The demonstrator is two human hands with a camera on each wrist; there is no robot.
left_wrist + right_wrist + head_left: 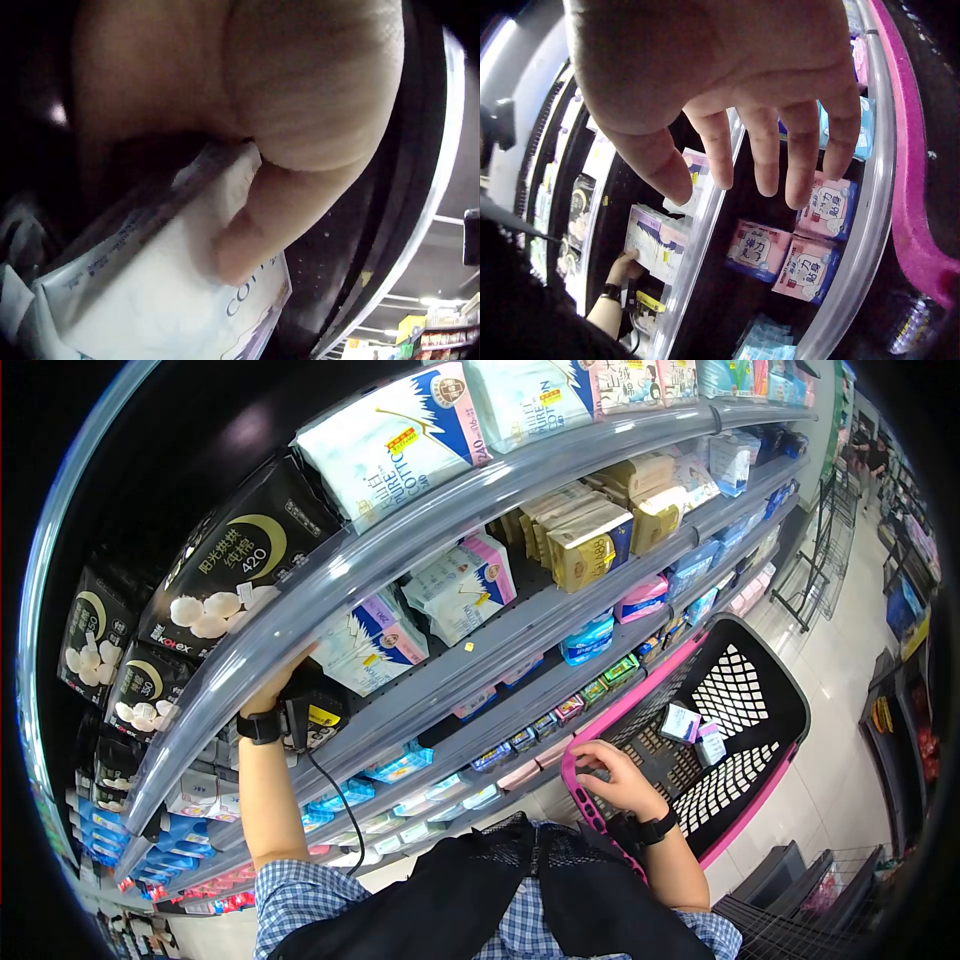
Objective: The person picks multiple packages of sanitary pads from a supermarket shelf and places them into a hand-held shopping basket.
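My left hand reaches into the shelf and grips a white pack of sanitary pads with blue and purple print. In the left wrist view the thumb lies across the pack's white face, while the other fingers are hidden. The same pack shows from the side in the right wrist view. Over the pink rim of a black shopping basket hovers my right hand. Its fingers hang loosely spread, with nothing in them. Two small white-and-purple packs lie inside the basket.
Clear plastic lips edge the curved shelves. Black pad packs stand at left, gold packs farther right. Pink packs sit on a lower shelf. A cable hangs from my left wrist. A wire rack stands beyond the basket.
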